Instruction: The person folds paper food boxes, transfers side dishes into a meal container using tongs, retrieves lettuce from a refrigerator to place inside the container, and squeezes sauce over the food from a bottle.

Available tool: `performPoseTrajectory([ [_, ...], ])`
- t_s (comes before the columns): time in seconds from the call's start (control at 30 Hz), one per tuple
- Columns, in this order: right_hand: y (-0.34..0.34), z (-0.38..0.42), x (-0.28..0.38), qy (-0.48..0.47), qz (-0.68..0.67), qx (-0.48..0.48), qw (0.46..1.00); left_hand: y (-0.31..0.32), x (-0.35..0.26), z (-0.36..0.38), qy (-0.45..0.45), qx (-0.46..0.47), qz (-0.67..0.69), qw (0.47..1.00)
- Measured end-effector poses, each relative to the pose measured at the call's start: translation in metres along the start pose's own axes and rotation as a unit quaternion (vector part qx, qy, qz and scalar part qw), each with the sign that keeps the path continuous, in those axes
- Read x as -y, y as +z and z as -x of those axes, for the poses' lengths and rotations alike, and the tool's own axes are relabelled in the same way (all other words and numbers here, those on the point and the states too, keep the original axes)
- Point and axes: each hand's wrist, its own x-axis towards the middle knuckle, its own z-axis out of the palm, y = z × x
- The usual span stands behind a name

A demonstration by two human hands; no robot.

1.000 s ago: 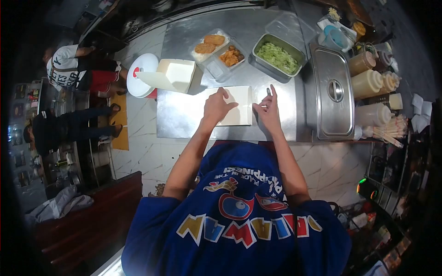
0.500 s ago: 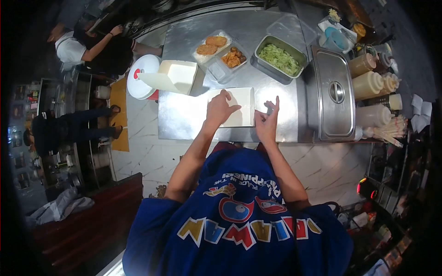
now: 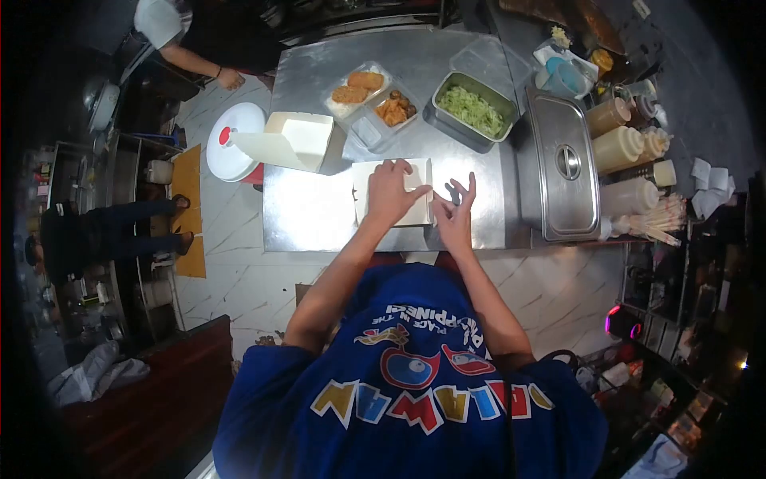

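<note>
A white paper food box (image 3: 412,214) lies on the steel table in front of me. My left hand (image 3: 389,190) rests over it with fingers apart, its thumb stretched to the right wall. At that same wall, my right hand (image 3: 455,214) pinches the edge between thumb and forefinger, its other fingers raised. A second paper box (image 3: 307,136) stands with its lid up at the left. Behind are a clear divided container (image 3: 369,132) with browned patties on rice and an orange-brown dish, and a steel pan (image 3: 479,137) of shredded green vegetable.
A white-lidded round tub (image 3: 238,136) stands left of the steel table (image 3: 307,223). On the right are a lidded steel pan (image 3: 568,180), squeeze bottles (image 3: 618,149) and wrapped sticks (image 3: 654,219). Another person's hand (image 3: 231,78) shows at upper left; someone else stands far left.
My left hand has shifted right across the box, bringing its thumb to the right wall. The view has shifted slightly. The other person's arm at upper left has lowered.
</note>
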Motion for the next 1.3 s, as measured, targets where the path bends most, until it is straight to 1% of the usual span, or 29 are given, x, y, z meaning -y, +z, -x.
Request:
performPoseTrajectory([
  [0.03, 0.001, 0.001, 0.000, -0.001, 0.025, 0.005, 1.000, 0.000, -0.006, -0.002, 0.008, -0.004, -0.027, 1.000],
  [0.07, 0.004, 0.004, 0.002, -0.003, 0.050, 0.008, 0.999, 0.002, -0.007, -0.003, -0.007, 0.008, -0.022, 1.000],
  [0.13, 0.002, 0.008, 0.007, -0.010, 0.098, 0.010, 0.995, 0.005, -0.004, -0.005, -0.008, 0.028, -0.022, 0.999],
  [0.23, -0.017, 0.006, -0.001, -0.009, 0.068, 0.027, 0.997, 0.000, -0.004, -0.003, 0.000, 0.052, -0.033, 0.998],
  [0.27, -0.022, 0.006, 0.002, -0.038, 0.045, 0.012, 0.998, -0.002, -0.006, -0.008, 0.005, 0.053, -0.036, 0.998],
  [0.37, -0.036, 0.009, 0.059, 0.029, -0.145, 0.078, 0.986, -0.013, -0.007, -0.005, 0.019, 0.053, 0.125, 0.991],
  [0.4, -0.037, 0.010, 0.078, 0.042, -0.141, 0.087, 0.985, -0.028, -0.020, 0.000, -0.027, 0.061, 0.212, 0.975],
  [0.5, -0.036, 0.013, 0.106, 0.037, -0.176, 0.116, 0.977, -0.068, -0.043, 0.015, -0.095, 0.123, 0.340, 0.927],
  [0.53, -0.034, 0.014, 0.114, 0.032, -0.193, 0.121, 0.973, -0.073, -0.047, 0.022, -0.110, 0.134, 0.401, 0.900],
  [0.63, -0.029, 0.016, 0.129, 0.020, -0.198, 0.148, 0.969, -0.096, -0.077, 0.034, -0.080, 0.095, 0.484, 0.866],
  [0.67, -0.026, 0.016, 0.131, 0.017, -0.197, 0.157, 0.968, -0.101, -0.086, 0.036, -0.075, 0.077, 0.478, 0.872],
  [0.77, -0.019, 0.019, 0.129, 0.012, -0.192, 0.176, 0.965, -0.095, -0.077, 0.038, -0.059, 0.077, 0.414, 0.905],
  [0.8, -0.016, 0.018, 0.127, 0.009, -0.188, 0.179, 0.966, -0.094, -0.075, 0.040, -0.105, 0.090, 0.469, 0.872],
  [0.83, -0.014, 0.018, 0.124, 0.005, -0.183, 0.179, 0.967, -0.091, -0.070, 0.042, -0.101, 0.092, 0.461, 0.877],
  [0.9, -0.013, 0.023, 0.110, 0.026, -0.123, 0.159, 0.979, -0.089, -0.062, 0.052, -0.097, 0.102, 0.446, 0.884],
  [0.93, -0.008, 0.024, 0.102, 0.038, -0.090, 0.152, 0.984, -0.096, -0.054, 0.066, -0.136, 0.140, 0.432, 0.880],
  [1.03, -0.006, 0.027, 0.081, 0.054, -0.075, 0.126, 0.988, -0.095, -0.029, 0.090, -0.185, 0.161, 0.540, 0.805],
  [1.07, 0.000, 0.027, 0.082, 0.068, -0.090, 0.134, 0.985, -0.101, -0.024, 0.092, -0.172, 0.183, 0.543, 0.802],
  [1.17, 0.029, 0.023, 0.083, 0.085, -0.162, 0.218, 0.959, -0.110, -0.007, 0.093, -0.158, 0.217, 0.577, 0.772],
  [1.2, 0.035, 0.019, 0.088, 0.106, -0.143, 0.251, 0.952, -0.115, -0.002, 0.091, -0.155, 0.218, 0.555, 0.788],
  [1.27, 0.049, 0.009, 0.086, 0.071, -0.089, 0.238, 0.965, -0.128, 0.009, 0.082, -0.145, 0.217, 0.510, 0.819],
  [1.3, 0.056, 0.002, 0.084, 0.051, -0.062, 0.229, 0.970, -0.129, 0.020, 0.078, -0.147, 0.158, 0.535, 0.816],
])
